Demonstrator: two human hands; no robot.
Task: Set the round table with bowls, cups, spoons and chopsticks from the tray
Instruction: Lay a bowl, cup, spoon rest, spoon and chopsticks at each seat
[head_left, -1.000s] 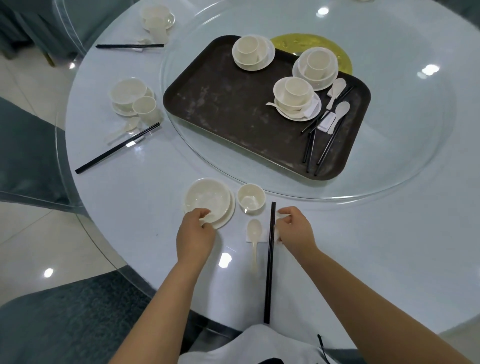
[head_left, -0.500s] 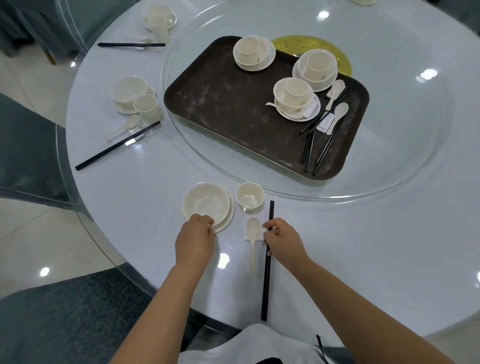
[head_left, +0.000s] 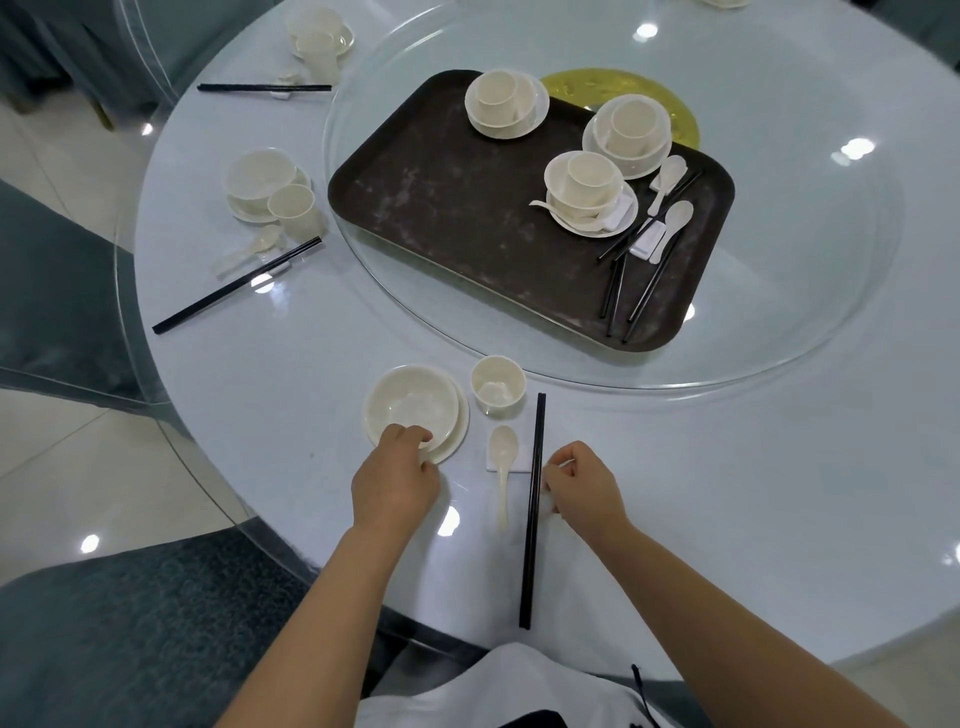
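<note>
Since half a second ago, right hand (head_left: 582, 486) has left the chopsticks (head_left: 533, 509), fingers curled, contents indiscernible; left hand (head_left: 397, 480) pinches the bowl (head_left: 410, 405) rim, fingertips hidden.

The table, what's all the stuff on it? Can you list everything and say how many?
Table: one, pale blue, round, with a clear glass turntable in its middle.
Tray: one, dark brown, on the turntable.
Bowl-and-cup stacks on the tray: three, cream.
Loose spoons on the tray: two, white, at its right end beside black chopsticks; a third lies on a saucer.
Place settings on the table: three (bowl, cup, spoon, chopsticks), far left, left and nearest.
Nearest bowl: cream, on a saucer; cup, spoon and black chopsticks to its right.
Left hand: fingers on the bowl's near rim.
Right hand: fingers curled beside the chopsticks.
</note>
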